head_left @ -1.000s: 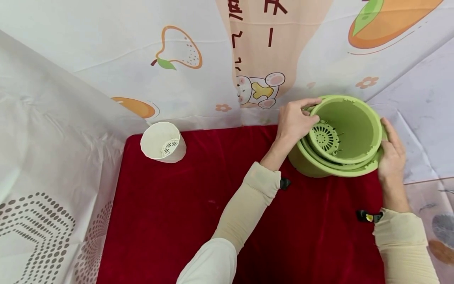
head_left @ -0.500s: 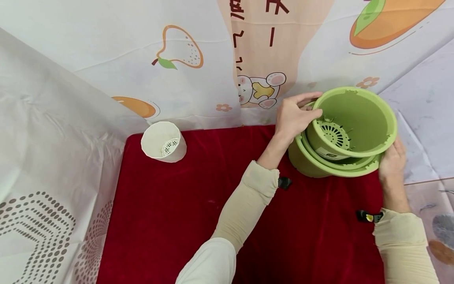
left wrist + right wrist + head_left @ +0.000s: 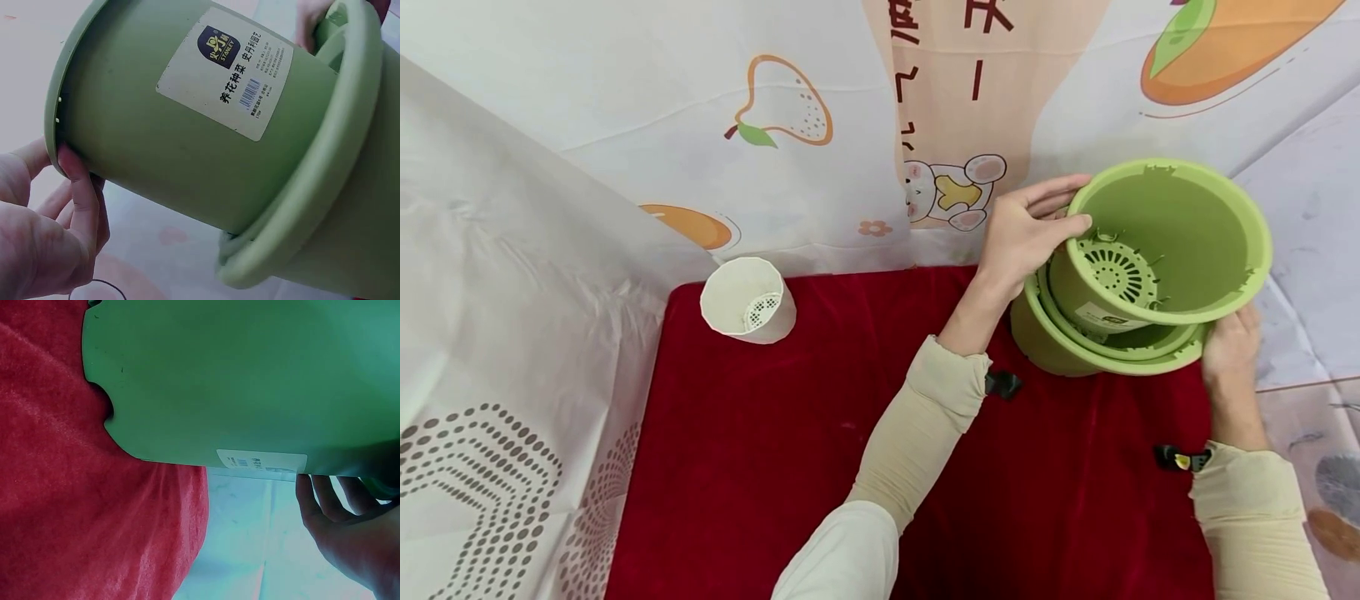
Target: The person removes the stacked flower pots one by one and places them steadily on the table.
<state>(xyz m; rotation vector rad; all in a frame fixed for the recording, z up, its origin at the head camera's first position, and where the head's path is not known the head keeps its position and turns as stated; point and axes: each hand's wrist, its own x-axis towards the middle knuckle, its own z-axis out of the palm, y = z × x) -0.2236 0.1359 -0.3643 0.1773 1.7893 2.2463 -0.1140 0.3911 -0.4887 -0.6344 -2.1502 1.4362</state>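
Observation:
A light-green plastic flowerpot point(image 3: 1187, 217) with a slotted base is tilted and raised partway out of a nested stack. My left hand point(image 3: 1022, 229) pinches its rim, thumb on the inside and fingers outside. A white printed label point(image 3: 231, 69) shows on its side in the left wrist view. Below it, the rim of a second green pot point(image 3: 1138, 352) sits within the large outer green pot point(image 3: 1051, 342), which stands on the red cloth. On the right, my right hand point(image 3: 1231, 354) grips the outer pot just under its rim, fingers along its wall point(image 3: 237, 381).
A white pot point(image 3: 722, 304) with a perforated base stands at the back left of the red-covered table point(image 3: 760, 450). Printed white sheeting point(image 3: 820, 192) hangs close behind the table and along both sides.
My left hand has lifted the inner green pot up and to the right, so more of its side and label shows. My right hand stays at the outer pot, which remains in place.

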